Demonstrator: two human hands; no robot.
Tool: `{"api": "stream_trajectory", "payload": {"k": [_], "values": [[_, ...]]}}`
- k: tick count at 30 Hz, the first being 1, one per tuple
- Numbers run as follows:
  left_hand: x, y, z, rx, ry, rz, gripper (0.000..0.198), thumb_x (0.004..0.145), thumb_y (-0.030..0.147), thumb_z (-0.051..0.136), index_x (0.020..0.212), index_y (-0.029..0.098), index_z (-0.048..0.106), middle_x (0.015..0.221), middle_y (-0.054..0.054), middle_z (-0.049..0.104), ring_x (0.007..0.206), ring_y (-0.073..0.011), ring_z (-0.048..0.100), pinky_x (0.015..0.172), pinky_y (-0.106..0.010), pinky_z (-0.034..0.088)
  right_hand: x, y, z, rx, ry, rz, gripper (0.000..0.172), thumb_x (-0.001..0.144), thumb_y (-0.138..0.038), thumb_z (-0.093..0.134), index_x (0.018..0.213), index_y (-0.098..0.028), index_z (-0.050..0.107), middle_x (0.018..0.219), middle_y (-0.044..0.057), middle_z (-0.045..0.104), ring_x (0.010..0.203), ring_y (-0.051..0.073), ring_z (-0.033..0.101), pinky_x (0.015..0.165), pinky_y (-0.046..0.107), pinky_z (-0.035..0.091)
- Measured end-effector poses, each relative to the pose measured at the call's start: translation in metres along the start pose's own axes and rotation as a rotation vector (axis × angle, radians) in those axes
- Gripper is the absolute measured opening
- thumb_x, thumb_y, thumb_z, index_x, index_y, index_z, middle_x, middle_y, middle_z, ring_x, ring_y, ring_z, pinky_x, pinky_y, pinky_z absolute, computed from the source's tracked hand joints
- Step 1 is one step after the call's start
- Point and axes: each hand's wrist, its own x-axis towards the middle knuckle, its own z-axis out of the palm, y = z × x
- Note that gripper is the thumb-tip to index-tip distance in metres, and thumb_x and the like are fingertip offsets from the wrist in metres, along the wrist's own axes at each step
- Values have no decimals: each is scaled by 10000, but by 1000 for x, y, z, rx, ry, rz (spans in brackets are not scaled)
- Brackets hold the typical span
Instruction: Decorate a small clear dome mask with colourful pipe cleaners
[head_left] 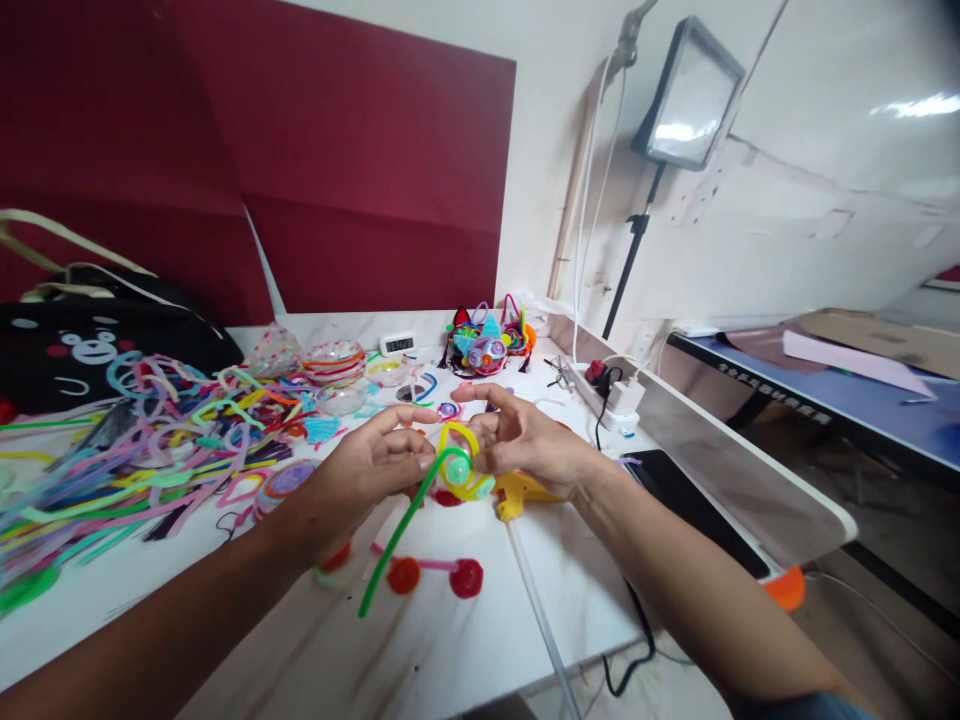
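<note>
A yellow pipe-cleaner piece (pixel 474 490) with looped shapes and a pale green round part is in front of me, over the table. My right hand (pixel 517 435) pinches its right side between thumb and bent fingers, the index finger stretched out above. A green pipe cleaner (pixel 401 540) curves from the piece down towards me, its lower end free. My left hand (pixel 382 455) is at the left of the piece, fingers loosely bent and apart, the thumb tip close to the green stem. Below lie an orange disc (pixel 403 575) and a red disc (pixel 466 578) beside a pink strip.
A yellow glue gun (pixel 517 492) with a long clear glue stick (pixel 541 610) lies under my right wrist. Loose pipe cleaners (pixel 172 450) cover the left side. Clear bowls (pixel 334 362), a small digital clock (pixel 397 344), a decorated ball (pixel 484 345) and a power strip (pixel 611 395) stand farther back.
</note>
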Motion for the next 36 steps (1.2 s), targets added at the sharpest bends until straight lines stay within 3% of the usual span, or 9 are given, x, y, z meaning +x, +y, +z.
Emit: {"api": "stream_trajectory", "payload": {"k": [6,15,25,28,31,36], "values": [[9,0,-10,-5,-32,16,498,727,363,740,1136,220,492,758,17,606,628,-133,570,572,-249,428,2,-2,5,-41,48,-19,705,552,-39,721,1184,-233,476,709,-81,581,562,72,520,572,203,421],[11,0,-14,11,-40,42,516,720,383,734,1136,231,470,800,-4,634,710,-193,636,642,-306,474,6,-1,12,-107,115,-77,641,586,-55,699,1163,-240,491,616,-109,519,521,65,458,542,200,367],[11,-2,-16,23,-44,106,336,780,349,675,1055,245,512,825,4,614,709,-166,606,621,-284,478,6,2,14,-143,127,-73,669,603,-58,700,1204,-233,463,611,-104,553,502,57,454,517,183,362],[8,-1,-17,195,5,276,176,827,368,606,957,250,611,990,-41,620,898,-214,612,667,-294,499,7,4,15,-138,132,-55,693,585,-37,687,1207,-232,449,645,-94,574,507,56,468,513,177,368],[2,0,-16,488,124,517,140,809,362,621,882,263,687,1067,-60,600,1041,-253,565,758,-314,501,7,6,16,-123,134,-38,705,570,-22,676,1203,-233,446,667,-93,573,510,54,473,510,174,380],[-5,-3,-11,783,228,766,103,777,304,668,865,258,695,947,-48,611,910,-218,595,815,-332,495,5,9,16,-105,108,-28,680,580,-23,680,1181,-232,441,628,-110,554,490,49,461,481,157,368]]}}
